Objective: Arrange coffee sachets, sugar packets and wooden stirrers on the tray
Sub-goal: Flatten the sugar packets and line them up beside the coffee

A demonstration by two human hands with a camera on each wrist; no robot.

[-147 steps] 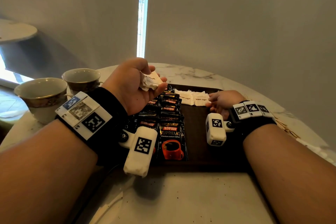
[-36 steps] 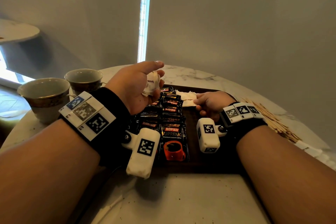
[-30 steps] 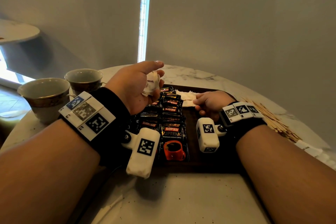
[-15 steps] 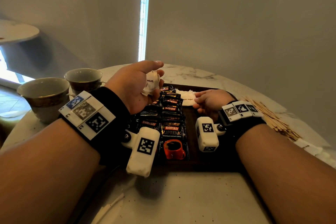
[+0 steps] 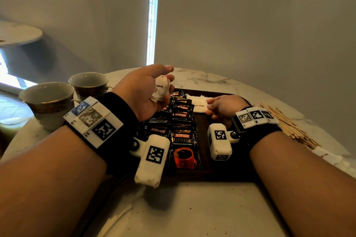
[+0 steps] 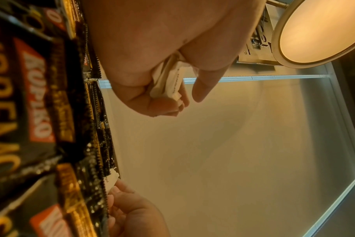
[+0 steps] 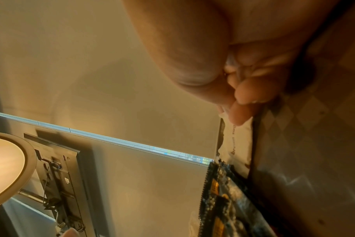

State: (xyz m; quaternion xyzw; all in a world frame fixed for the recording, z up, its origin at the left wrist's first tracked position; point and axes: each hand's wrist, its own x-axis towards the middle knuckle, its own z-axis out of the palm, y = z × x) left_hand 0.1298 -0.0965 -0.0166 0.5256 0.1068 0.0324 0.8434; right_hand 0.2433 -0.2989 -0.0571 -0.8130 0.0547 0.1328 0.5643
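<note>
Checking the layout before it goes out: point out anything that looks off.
The sugar packets gripped in the left hand look crumpled and bunched, unlike the flat sugar packet that the right hand pinches on the tray. The wooden stirrers lie in a loose pile off the tray.

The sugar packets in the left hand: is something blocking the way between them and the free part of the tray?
Nothing visible does. The left hand holds the sugar packets above the coffee sachets. The dark tray beside them is bare, and the right hand pinches a packet farther back.
</note>
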